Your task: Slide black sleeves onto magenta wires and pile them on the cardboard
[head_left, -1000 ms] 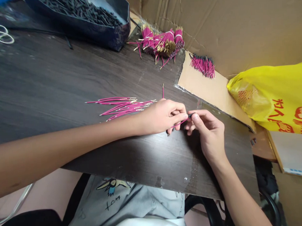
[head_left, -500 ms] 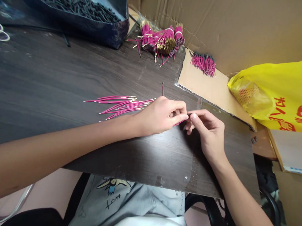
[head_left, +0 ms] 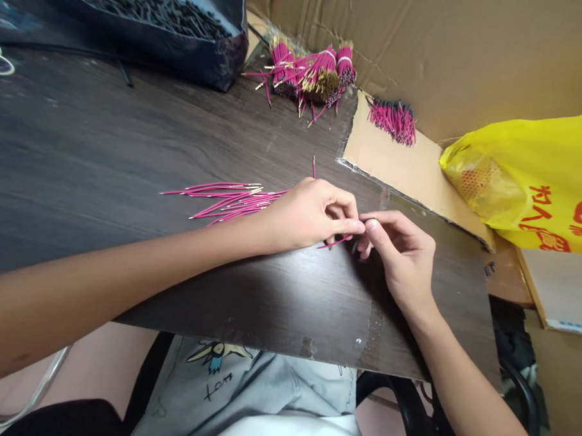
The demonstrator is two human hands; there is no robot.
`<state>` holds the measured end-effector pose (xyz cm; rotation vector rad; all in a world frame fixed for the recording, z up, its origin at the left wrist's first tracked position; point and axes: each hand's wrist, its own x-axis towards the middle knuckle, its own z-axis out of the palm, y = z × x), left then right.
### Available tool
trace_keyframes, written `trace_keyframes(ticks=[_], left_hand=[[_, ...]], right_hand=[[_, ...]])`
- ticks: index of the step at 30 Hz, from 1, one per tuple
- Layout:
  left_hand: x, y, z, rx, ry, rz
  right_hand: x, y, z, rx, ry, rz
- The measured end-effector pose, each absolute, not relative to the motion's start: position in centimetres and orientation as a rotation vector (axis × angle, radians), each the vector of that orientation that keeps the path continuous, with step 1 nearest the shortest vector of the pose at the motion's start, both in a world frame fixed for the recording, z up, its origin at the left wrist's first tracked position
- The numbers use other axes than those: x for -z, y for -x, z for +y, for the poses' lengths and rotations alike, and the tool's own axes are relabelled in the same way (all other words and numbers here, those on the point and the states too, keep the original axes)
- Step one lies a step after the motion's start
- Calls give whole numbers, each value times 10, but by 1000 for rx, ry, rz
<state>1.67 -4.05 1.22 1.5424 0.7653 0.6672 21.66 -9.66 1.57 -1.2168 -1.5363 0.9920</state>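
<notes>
**A:** anyone spot what moved in that last second? The left hand point(head_left: 314, 214) and right hand point(head_left: 401, 252) stayed fingertip to fingertip over the table point(head_left: 124, 154), but the pink wire point(head_left: 334, 243) had swung. It was angled up toward the right fingers a second before; now it poked out low and leftward under the left fingers, close to the tabletop.

**B:** yeah, left fingers were curled in, pinching that wire. Right thumb and forefinger were pressed together on a small dark piece point(head_left: 363, 222) at the wire's end, can't tell what exactly. Loose wires point(head_left: 227, 198) just behind hadn't budged. My guess: mid-fit, not finished.
</notes>
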Motion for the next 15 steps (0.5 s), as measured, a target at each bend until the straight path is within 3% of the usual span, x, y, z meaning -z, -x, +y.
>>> trace_keyframes(ticks=[15], left_hand=[[-19,-18,-43,-639,-1640,765]], right_hand=[[-15,-216,-97,-929,1230,-1524]])
